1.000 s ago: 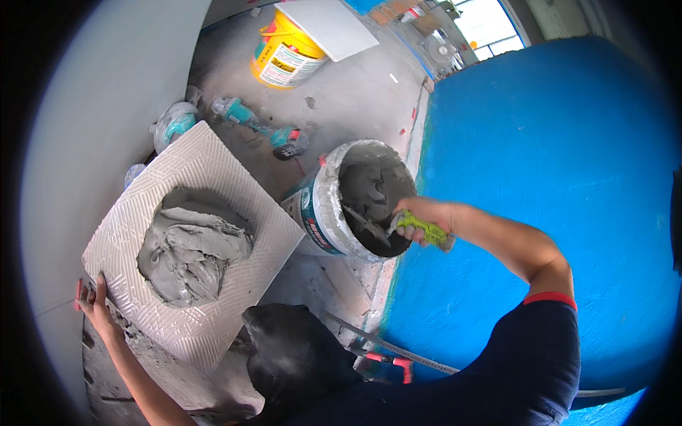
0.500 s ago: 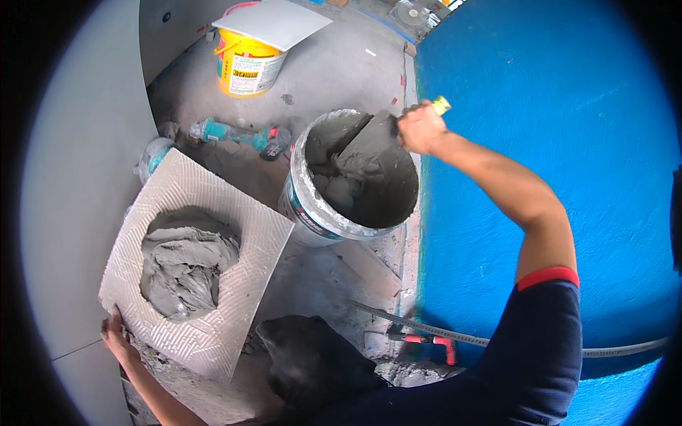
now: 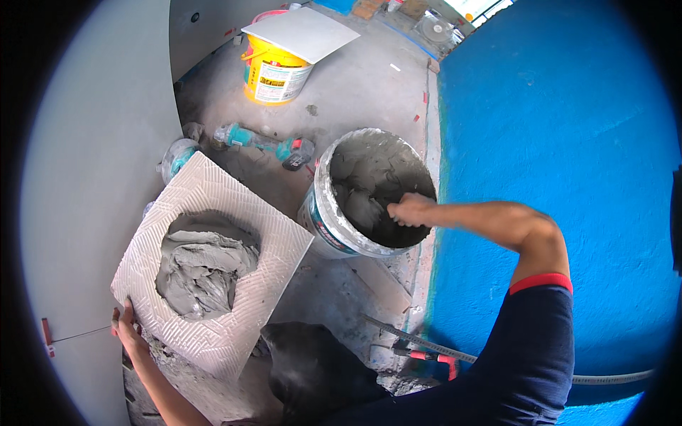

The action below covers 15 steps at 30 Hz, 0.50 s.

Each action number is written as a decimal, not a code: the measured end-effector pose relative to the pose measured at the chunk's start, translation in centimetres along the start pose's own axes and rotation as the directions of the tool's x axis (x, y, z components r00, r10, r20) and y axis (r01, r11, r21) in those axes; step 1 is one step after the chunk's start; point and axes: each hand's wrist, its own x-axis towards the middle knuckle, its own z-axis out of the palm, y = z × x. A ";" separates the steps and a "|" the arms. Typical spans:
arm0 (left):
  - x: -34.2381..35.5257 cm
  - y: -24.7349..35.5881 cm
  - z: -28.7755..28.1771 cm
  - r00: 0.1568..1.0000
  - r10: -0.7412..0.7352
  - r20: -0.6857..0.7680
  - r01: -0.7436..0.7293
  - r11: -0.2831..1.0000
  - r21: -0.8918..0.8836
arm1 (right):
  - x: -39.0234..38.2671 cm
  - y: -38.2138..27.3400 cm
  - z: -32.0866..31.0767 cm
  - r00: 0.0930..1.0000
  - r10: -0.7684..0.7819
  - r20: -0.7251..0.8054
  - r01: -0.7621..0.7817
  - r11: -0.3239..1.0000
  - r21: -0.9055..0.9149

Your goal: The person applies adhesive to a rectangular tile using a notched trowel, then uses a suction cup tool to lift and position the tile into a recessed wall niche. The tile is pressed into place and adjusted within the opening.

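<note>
My left hand (image 3: 129,329) grips the near left edge of a square tile (image 3: 217,348), its ridged pale back facing up and slightly tilted. A thick heap of wet grey mortar (image 3: 202,273) lies in the middle of that tile. My right hand (image 3: 413,211) is inside the mouth of a white bucket (image 3: 329,238), fingers closed on a trowel whose handle is hidden by the hand. Grey mortar (image 3: 355,167) coats the bucket's inner wall and lies inside it; the trowel's blade is hard to make out there.
A teal cordless power tool (image 3: 263,144) lies beyond the tile. Farther back, a yellow bucket (image 3: 277,78) carries a flat grey board (image 3: 305,34). A blue wall (image 3: 554,128) rises on the right. Near it are a tape measure (image 3: 419,341) and a red pipe (image 3: 449,366).
My right hand has moved from the bucket's far right rim down into the bucket with the trowel. My left hand keeps its hold on the tile. The whole view has shifted slightly.
</note>
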 end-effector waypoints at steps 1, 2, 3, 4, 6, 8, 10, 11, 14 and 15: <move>0.3 -0.3 -0.1 1.000 0.006 -0.005 -0.006 1.000 -0.002 | 1.5 1.5 1.4 0.999 -0.017 0.044 0.009 0.984 0.180; 0.9 -0.7 0.0 1.000 0.016 -0.013 -0.016 1.000 -0.008 | 1.4 1.8 2.1 0.997 -0.030 0.065 0.010 0.955 0.298; 1.3 -1.1 0.0 0.999 0.025 -0.020 -0.026 1.000 -0.014 | 1.5 2.0 2.4 0.995 -0.046 0.085 0.007 0.911 0.412; 1.7 -1.5 -0.2 0.999 0.036 -0.022 -0.036 0.999 -0.025 | 1.9 2.0 2.2 0.996 -0.042 0.084 0.006 0.923 0.384; 0.5 -0.5 0.6 1.000 0.016 -0.008 -0.016 1.000 -0.019 | 1.4 1.8 1.3 0.996 -0.014 0.086 -0.016 0.944 0.329; -0.3 0.1 0.9 1.000 0.011 -0.008 -0.011 1.000 -0.012 | 0.4 1.4 0.1 0.999 -0.027 0.039 0.015 0.954 0.298; -0.6 0.2 0.6 1.000 0.019 -0.021 -0.019 1.000 -0.003 | 0.0 1.4 -0.1 0.996 -0.092 -0.019 0.093 0.940 0.327; -0.4 0.1 0.5 0.999 0.037 -0.007 -0.037 0.999 -0.003 | -0.1 1.3 -0.4 0.995 -0.093 -0.049 0.103 0.953 0.285; -0.4 -0.2 0.3 0.997 0.073 0.031 -0.073 0.997 -0.005 | -0.5 1.5 -1.5 0.980 -0.113 -0.161 0.135 0.982 0.132; -0.6 0.1 0.7 0.996 0.073 0.043 -0.073 0.997 -0.008 | -0.4 1.9 -1.7 0.975 -0.130 -0.181 0.155 0.979 0.132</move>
